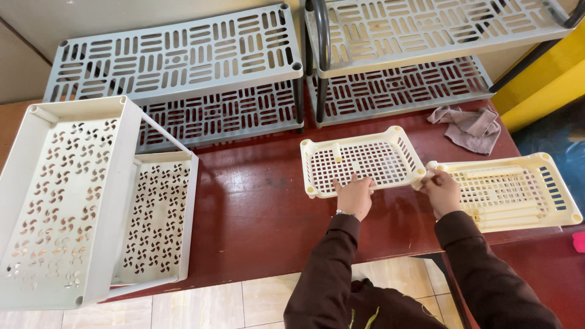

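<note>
Assembly stage, likely: left hand (pixel 354 195) pressed on near rim of cream lattice tray (pixel 361 160), table centre. Right hand (pixel 442 191) pinching a corner post on second cream tray (pixel 510 192), at 3 o'clock. Next probably needs post aligned with socket.

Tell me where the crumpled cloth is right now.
In the head view, the crumpled grey cloth lies on the red-brown table, upper right, in front of the grey slotted rack and behind the right cream tray.
</note>
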